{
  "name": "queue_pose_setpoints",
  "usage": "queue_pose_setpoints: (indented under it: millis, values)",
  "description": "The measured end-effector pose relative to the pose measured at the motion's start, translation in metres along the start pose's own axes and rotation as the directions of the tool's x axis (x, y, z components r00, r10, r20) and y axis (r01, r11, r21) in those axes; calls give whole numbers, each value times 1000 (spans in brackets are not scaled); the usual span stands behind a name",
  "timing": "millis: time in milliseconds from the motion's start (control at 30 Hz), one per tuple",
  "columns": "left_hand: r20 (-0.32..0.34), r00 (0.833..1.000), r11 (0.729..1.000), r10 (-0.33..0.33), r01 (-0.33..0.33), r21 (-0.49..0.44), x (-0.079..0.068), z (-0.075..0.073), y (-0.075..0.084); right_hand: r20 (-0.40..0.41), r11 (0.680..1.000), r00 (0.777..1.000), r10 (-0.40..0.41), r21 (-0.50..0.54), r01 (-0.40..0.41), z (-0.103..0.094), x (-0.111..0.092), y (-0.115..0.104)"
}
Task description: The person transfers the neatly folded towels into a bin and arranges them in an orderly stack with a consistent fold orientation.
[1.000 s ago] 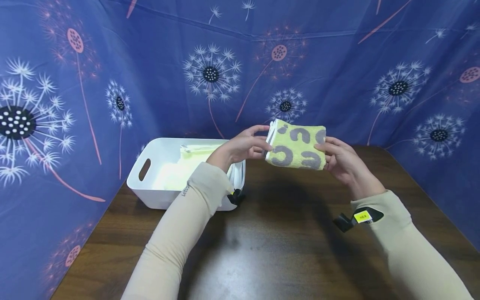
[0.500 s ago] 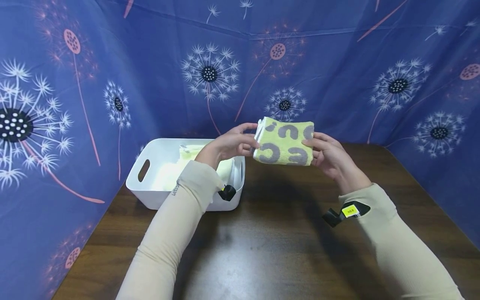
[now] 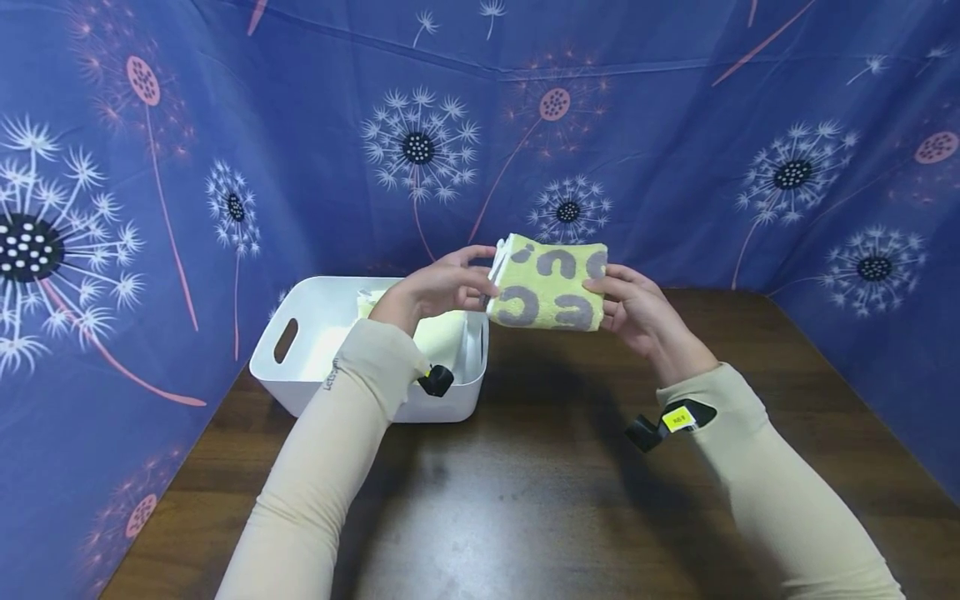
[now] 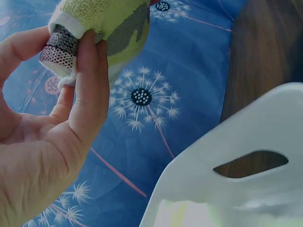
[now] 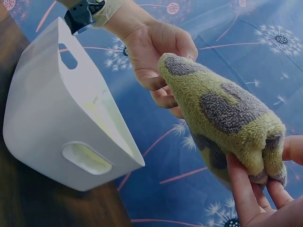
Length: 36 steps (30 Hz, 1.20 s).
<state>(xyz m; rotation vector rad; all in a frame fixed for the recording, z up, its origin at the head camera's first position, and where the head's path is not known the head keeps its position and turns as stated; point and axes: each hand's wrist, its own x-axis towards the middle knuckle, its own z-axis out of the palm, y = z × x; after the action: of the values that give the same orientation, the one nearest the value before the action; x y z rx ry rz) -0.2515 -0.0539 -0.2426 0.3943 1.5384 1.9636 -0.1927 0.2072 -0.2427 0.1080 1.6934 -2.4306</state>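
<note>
A folded yellow towel (image 3: 551, 283) with grey curved marks is held up above the table between both hands. My left hand (image 3: 442, 287) pinches its white-edged left end; the left wrist view shows thumb and fingers around that end (image 4: 61, 49). At the opposite end, my right hand (image 3: 641, 312) grips the folded edge, and in the right wrist view its fingers (image 5: 244, 189) press the rolled layers together. Just left of the towel stands a white bin (image 3: 300, 387) with handle holes, partly behind my left forearm. Pale yellow cloth (image 3: 442, 337) lies inside it.
The dark wooden table (image 3: 510, 500) spreads beneath both arms. A blue curtain with dandelion prints (image 3: 480, 125) hangs behind and along both sides. Black wrist cameras (image 3: 437, 381) stick out from the sleeves near the bin's front wall and over the table.
Both hands have carried the folded towel leftward, closer to the bin, keeping their hold on its two ends. The bin stays where it was.
</note>
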Motion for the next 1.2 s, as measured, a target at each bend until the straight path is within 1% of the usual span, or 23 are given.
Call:
queue_pose_setpoints:
  millis: [133, 433, 600, 767, 1000, 1200]
  values:
    - [2, 1000, 1000, 7, -7, 4, -5, -5, 1, 8, 1000, 1000, 6, 11, -6, 6, 2, 2]
    - [4, 1000, 998, 14, -14, 66, -13, -16, 3, 22, 1000, 1000, 4, 5, -5, 16, 7, 6]
    - [-5, 1000, 997, 15, -15, 77, -18, -21, 4, 37, 1000, 999, 6, 5, -6, 22, 9, 9]
    - [-7, 1000, 996, 20, -19, 90, -22, -26, 7, 34, 1000, 999, 14, -4, -14, 28, 11, 11]
    - [-14, 1000, 995, 7, -5, 101, -29, -33, 12, 28, 999, 999, 29, -32, -28, 37, 13, 13]
    - [-18, 1000, 994, -6, 8, 112, -35, -38, 15, 19, 998, 1000, 22, -63, -21, 45, 16, 14]
